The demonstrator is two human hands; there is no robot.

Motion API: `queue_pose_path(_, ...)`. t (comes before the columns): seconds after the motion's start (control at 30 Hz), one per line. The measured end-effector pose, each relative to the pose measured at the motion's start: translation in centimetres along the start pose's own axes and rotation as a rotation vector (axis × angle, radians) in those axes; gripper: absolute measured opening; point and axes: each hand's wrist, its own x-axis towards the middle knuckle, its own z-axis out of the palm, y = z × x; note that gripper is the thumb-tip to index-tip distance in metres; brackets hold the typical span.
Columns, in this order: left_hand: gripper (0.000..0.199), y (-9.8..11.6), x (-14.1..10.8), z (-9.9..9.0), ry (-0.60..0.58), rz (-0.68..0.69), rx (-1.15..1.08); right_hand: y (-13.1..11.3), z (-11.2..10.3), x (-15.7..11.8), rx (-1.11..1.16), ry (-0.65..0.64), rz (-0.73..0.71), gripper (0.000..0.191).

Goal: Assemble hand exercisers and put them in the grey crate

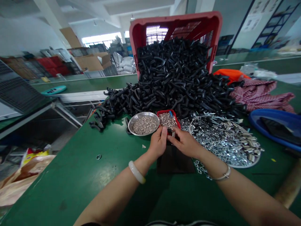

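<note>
1. While the left hand (pixel 158 142) and right hand (pixel 184 143) meet above a small red plastic tray (pixel 175 115), their fingertips (pixel 164 129) pinch narrowly on a small dark part with a metal end (pixel 170 132); its exact form is too small to tell.
2. That narrow pinch could let the part slip and vanish among similar pieces. A knock could also send the heap of curved black rubber pieces (pixel 174 75), spilling from a tipped red plastic crate (pixel 174 23), sliding into the metal parts near the far edge of the green tabletop (pixel 70 175).
3. The part lies between the 2 hands at the tray's near edge. A round steel dish of tiny silvery pieces (pixel 130 125) sits just left, and a large round tray of silver washers and sleeves (pixel 235 166) lies just right.
</note>
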Motion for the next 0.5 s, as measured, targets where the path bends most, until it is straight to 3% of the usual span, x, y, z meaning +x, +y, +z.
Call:
queue_pose_path(0.17, 0.039, -0.3, 0.7, 0.2, -0.098, -0.035, -0.035, 0.3, 0.3, -0.4, -0.12, -0.068, 0.094, 0.031)
queue_pose_path(0.37, 0.036, 0.7, 1.1, 0.3, -0.13, -0.041, -0.014, -0.5, -0.6, 0.2, -0.175, -0.144, 0.084, 0.018)
queue_pose_path(0.5, 0.039, 0.3, 1.5, 0.6, -0.147, -0.032, 0.058, 0.0, -1.2, 0.9, -0.067, -0.164, 0.076, 0.024)
